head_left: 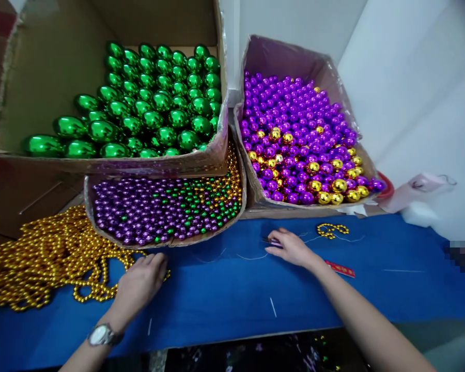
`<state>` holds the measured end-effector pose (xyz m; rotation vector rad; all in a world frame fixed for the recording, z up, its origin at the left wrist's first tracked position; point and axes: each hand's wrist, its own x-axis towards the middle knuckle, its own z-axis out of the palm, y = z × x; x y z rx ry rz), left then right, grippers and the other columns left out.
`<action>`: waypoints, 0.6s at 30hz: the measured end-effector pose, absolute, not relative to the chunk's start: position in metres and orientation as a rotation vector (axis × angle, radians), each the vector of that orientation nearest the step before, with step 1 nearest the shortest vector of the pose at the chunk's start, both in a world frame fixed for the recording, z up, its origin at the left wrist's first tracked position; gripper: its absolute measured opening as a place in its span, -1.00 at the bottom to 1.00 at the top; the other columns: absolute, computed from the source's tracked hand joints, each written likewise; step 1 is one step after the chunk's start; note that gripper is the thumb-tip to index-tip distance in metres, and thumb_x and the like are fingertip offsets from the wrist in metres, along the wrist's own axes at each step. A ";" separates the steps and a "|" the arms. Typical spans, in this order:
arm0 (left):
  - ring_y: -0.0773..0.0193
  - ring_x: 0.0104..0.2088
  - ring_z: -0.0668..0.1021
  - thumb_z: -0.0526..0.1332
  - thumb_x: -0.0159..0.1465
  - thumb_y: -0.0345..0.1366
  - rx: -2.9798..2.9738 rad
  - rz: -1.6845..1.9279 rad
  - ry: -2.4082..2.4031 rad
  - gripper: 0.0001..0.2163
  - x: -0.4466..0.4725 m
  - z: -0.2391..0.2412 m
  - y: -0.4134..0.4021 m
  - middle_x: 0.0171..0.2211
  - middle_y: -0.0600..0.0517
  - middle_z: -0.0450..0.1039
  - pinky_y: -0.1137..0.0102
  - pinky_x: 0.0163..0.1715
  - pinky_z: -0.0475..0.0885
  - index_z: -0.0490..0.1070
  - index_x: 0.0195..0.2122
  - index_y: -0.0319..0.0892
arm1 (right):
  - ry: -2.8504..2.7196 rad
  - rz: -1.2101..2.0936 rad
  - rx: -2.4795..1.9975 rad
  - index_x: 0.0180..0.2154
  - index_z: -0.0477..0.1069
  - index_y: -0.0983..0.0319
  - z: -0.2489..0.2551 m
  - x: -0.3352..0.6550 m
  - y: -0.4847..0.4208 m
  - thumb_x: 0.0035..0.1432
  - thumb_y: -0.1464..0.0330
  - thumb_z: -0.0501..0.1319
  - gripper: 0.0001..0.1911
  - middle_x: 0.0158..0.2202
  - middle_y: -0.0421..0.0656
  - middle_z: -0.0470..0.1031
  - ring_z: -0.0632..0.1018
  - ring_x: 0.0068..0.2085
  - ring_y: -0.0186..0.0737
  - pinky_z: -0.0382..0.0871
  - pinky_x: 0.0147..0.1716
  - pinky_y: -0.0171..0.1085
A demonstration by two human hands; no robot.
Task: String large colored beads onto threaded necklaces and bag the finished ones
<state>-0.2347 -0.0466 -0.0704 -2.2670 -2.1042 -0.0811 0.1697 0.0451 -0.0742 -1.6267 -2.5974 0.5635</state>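
Note:
My left hand (143, 279) is closed on a gold bead strand (166, 276), whose beads show on both sides of the fingers. It is at the right edge of a heap of gold bead strands (54, 258) on the blue table (225, 305). Farther right, my right hand (290, 247) is closed around a small dark tool that looks like thread snips (272, 241), mostly hidden by the fingers. A thin pale thread (251, 257) lies to the left of that hand. Behind it, a short gold bead piece (331, 230) rests on the cloth.
A carton of large green beads (155, 119) stands above a tray of small purple, green and gold beads (151, 212). To its right is a box of purple and gold beads (290, 119). A red strip (340, 269) and a white stick (273, 307) lie on the table.

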 end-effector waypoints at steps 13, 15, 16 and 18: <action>0.16 -0.06 0.47 0.07 0.29 -0.21 -2.770 -1.003 -1.835 -0.77 -0.111 -0.037 -0.020 -0.10 -0.04 0.46 0.31 -0.04 0.35 0.39 -0.08 -0.12 | -2.559 0.888 -1.232 -0.22 0.38 0.24 -0.054 0.173 -0.007 0.23 0.40 0.14 -0.92 -0.26 -0.19 0.47 0.49 -0.23 -0.33 0.32 -0.22 -0.36; 0.21 -0.06 0.47 0.04 0.32 -0.23 -3.019 -1.114 -1.782 -0.77 -0.077 -0.024 -0.009 -0.07 -0.02 0.45 0.34 -0.03 0.35 0.40 -0.08 -0.11 | -2.562 0.978 -1.081 -0.23 0.39 0.20 -0.038 0.167 -0.032 0.19 0.34 0.19 -0.90 -0.29 -0.25 0.48 0.48 -0.28 -0.38 0.29 -0.28 -0.45; 0.23 -0.05 0.47 0.02 0.33 -0.24 -3.182 -1.139 -1.723 -0.76 -0.059 -0.018 -0.004 -0.05 -0.02 0.45 0.36 -0.02 0.35 0.40 -0.07 -0.11 | -2.551 1.032 -1.012 -0.23 0.39 0.19 -0.032 0.165 -0.044 0.16 0.31 0.22 -0.87 -0.31 -0.27 0.48 0.47 -0.30 -0.40 0.28 -0.31 -0.47; 0.25 0.01 0.45 0.00 0.35 -0.24 -3.547 -1.114 -1.469 -0.73 -0.021 -0.011 0.005 0.02 -0.02 0.42 0.36 0.03 0.31 0.41 -0.04 -0.11 | -2.452 1.224 -0.872 -0.21 0.39 0.20 -0.022 0.163 -0.062 0.11 0.26 0.26 -0.79 -0.33 -0.27 0.47 0.45 -0.36 -0.42 0.26 -0.38 -0.49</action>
